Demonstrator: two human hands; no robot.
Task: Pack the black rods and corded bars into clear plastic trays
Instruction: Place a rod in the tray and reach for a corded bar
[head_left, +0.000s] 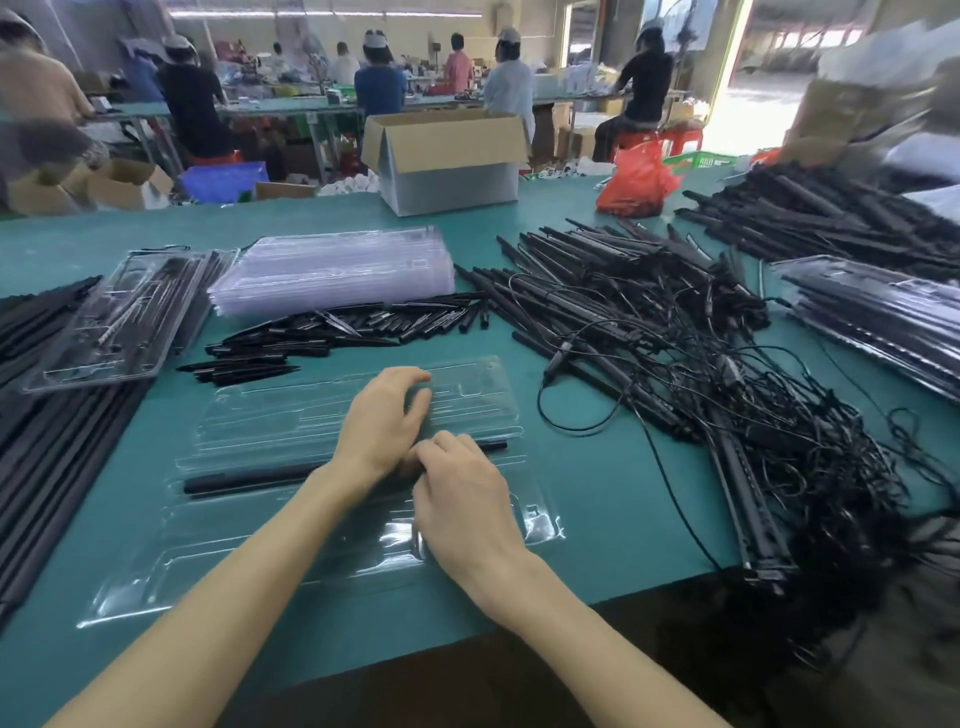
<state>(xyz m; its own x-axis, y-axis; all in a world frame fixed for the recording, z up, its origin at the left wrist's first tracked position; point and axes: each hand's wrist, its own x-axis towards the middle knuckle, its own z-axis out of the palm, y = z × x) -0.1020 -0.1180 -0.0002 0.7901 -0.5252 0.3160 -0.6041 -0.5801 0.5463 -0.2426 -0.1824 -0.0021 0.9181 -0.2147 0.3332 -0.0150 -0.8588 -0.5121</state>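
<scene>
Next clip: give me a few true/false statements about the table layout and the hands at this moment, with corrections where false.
1. A long black rod lies in the open clear tray in front of the person. True.
2. The cardboard box at the table's far edge is sealed. False: its flaps stand open.
3. A stack of clear trays sits just beyond the pile of short black rods. True.
4. The tangled corded bars are heaped on the person's left. False: they lie to the right.
5. The left hand holds a corded bar. False: it rests on the clear tray and holds no bar.
</scene>
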